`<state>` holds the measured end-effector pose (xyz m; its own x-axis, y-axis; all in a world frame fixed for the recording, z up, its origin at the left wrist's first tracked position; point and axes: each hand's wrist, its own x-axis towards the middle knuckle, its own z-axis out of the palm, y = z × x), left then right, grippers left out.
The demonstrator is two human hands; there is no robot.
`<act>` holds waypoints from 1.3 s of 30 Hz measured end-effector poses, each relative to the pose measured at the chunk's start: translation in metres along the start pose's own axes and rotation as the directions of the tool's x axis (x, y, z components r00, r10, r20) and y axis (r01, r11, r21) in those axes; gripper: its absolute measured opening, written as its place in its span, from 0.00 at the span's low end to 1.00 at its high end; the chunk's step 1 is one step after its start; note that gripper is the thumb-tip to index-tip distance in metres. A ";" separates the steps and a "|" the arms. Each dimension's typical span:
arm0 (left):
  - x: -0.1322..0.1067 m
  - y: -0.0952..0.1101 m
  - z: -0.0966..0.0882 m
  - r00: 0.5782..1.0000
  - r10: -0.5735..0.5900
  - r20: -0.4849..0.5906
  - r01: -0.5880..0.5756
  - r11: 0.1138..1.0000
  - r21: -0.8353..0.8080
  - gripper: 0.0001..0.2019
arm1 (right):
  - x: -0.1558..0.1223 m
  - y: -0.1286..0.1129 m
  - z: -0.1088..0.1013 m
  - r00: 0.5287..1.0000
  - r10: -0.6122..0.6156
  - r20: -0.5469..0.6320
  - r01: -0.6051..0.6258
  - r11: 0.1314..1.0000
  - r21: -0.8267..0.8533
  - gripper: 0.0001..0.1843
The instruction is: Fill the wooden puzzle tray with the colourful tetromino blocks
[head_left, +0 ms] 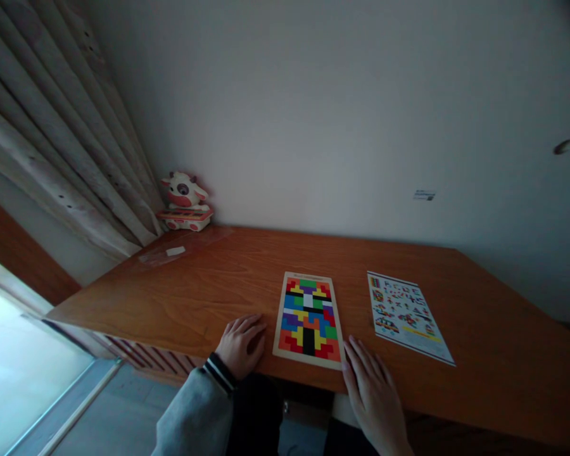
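Observation:
A wooden block puzzle board (308, 320) lies flat near the table's front edge, filled with colourful pieces in red, yellow, green, blue, purple, white and black. To its left my left hand (242, 345) rests on the tabletop, fingers loosely curved and apart from the board, holding nothing. My right hand (373, 386) lies at the board's lower right corner with its fingers stretched out, the fingertips at or very near the frame. Farther right lies a printed pattern sheet (406, 313) with many small coloured shapes.
A toy cow with a keyboard (185, 202) stands at the table's back left, by the curtain (61, 120). Clear plastic wrapping with a white label (175, 251) lies before it. The wooden table (209, 285) meets a pale wall (313, 126) bearing a small sticker (424, 195).

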<state>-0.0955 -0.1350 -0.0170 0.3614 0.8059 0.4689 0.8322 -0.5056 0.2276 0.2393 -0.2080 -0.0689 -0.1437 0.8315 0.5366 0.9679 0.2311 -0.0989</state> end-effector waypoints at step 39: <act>-0.002 0.000 0.001 0.998 0.064 -0.028 -0.064 0.998 0.023 0.15 | 0.006 -0.009 -0.009 1.000 0.026 -0.018 -0.026 0.999 -0.024 0.32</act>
<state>-0.0958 -0.1366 -0.0190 0.4022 0.7628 0.5063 0.8169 -0.5487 0.1777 0.2318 -0.2093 -0.0575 -0.1149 0.8282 0.5485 0.9760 0.1970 -0.0931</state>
